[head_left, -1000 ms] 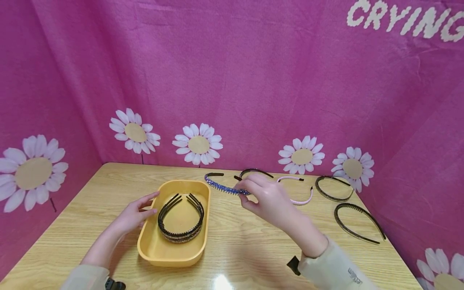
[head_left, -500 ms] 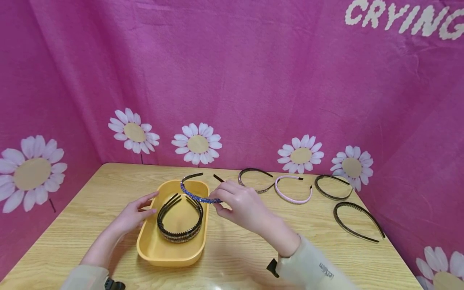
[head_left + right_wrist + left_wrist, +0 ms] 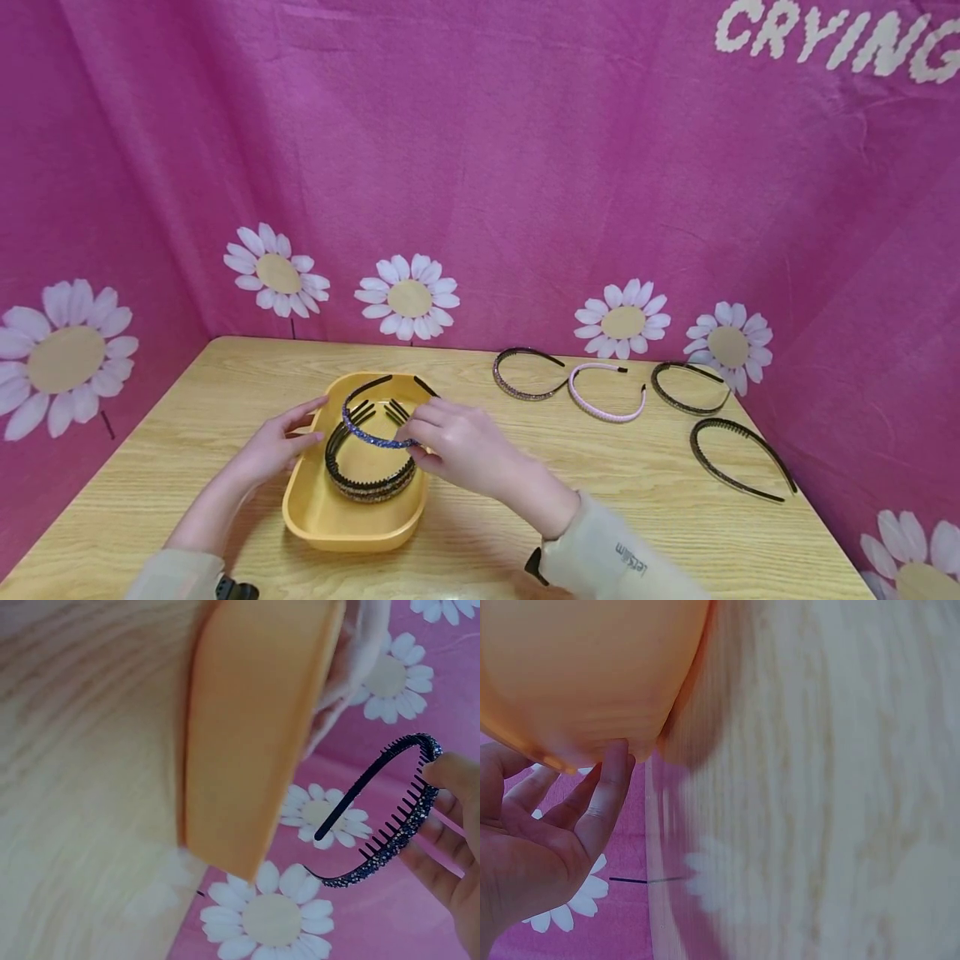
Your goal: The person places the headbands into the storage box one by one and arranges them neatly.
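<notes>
My right hand (image 3: 461,442) pinches a blue glittery headband (image 3: 367,437) by its side, above the yellow plastic bin (image 3: 352,533). Comb teeth line the inner edge of this headband (image 3: 405,829) in the right wrist view, and its thin ends point away from the hand. Inside the bin lies a nested stack of dark toothed headbands (image 3: 367,490), their tips toward the back. My left hand (image 3: 273,446) holds the bin's left wall, thumb over the rim. In the left wrist view its fingers (image 3: 607,787) touch the outside of the bin (image 3: 592,682).
Right of the bin on the wooden table (image 3: 570,508) lie a glittery dark headband (image 3: 525,393), a pink headband (image 3: 600,414) and two more dark headbands, one farther back (image 3: 682,407) and one nearer (image 3: 720,475). A pink cloth (image 3: 480,183) with daisies hangs behind.
My right hand has moved left and a little nearer with the blue headband, from beside the bin to over it. The left hand has stayed at the bin's left side.
</notes>
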A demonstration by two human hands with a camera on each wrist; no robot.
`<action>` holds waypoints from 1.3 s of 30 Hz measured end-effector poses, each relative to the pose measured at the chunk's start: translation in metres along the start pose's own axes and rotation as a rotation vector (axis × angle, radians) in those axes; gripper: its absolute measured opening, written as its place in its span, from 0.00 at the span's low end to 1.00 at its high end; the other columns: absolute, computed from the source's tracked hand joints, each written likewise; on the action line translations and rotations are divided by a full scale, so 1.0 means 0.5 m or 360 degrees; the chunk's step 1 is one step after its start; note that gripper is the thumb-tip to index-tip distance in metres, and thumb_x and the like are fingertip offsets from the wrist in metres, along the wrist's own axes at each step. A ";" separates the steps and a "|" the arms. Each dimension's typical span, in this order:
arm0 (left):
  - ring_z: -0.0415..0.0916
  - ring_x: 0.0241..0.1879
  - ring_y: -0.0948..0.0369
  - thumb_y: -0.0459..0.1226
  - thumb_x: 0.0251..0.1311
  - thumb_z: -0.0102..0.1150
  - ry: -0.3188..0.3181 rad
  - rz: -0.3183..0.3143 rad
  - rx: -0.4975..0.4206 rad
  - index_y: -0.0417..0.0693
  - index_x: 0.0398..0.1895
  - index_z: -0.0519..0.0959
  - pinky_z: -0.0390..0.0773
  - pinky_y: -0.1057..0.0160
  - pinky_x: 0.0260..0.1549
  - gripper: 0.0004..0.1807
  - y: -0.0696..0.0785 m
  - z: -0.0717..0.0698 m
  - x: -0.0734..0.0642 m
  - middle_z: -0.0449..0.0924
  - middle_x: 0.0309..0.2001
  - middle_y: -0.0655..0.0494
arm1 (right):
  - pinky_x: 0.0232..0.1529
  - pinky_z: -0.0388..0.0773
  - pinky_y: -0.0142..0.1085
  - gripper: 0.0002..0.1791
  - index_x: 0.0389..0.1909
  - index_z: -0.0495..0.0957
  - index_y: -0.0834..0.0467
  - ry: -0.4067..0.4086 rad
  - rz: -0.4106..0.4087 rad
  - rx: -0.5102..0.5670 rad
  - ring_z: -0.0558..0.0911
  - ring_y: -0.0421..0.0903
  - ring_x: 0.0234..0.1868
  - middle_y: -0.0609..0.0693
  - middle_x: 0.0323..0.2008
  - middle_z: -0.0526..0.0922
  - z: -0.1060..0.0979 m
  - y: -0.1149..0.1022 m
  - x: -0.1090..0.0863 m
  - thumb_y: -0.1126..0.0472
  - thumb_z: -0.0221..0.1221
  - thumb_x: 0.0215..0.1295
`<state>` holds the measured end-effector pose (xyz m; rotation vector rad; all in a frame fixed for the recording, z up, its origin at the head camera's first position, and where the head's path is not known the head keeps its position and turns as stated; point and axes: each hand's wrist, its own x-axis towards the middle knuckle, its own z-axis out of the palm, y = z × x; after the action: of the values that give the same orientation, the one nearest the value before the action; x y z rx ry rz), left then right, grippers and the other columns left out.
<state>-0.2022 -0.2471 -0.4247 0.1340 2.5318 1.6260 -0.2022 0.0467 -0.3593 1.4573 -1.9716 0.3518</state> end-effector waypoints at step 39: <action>0.72 0.48 0.50 0.32 0.65 0.52 -0.0007 0.0014 -0.0005 0.41 0.72 0.55 0.78 0.64 0.25 0.33 -0.002 0.001 0.000 0.57 0.62 0.22 | 0.44 0.75 0.24 0.08 0.41 0.83 0.45 -0.0483 0.0007 -0.0176 0.77 0.35 0.41 0.36 0.39 0.82 0.122 -0.039 -0.015 0.55 0.61 0.61</action>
<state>-0.2021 -0.2469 -0.4260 0.1485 2.5286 1.6311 -0.2036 0.0111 -0.4130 1.5050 -2.1923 0.0212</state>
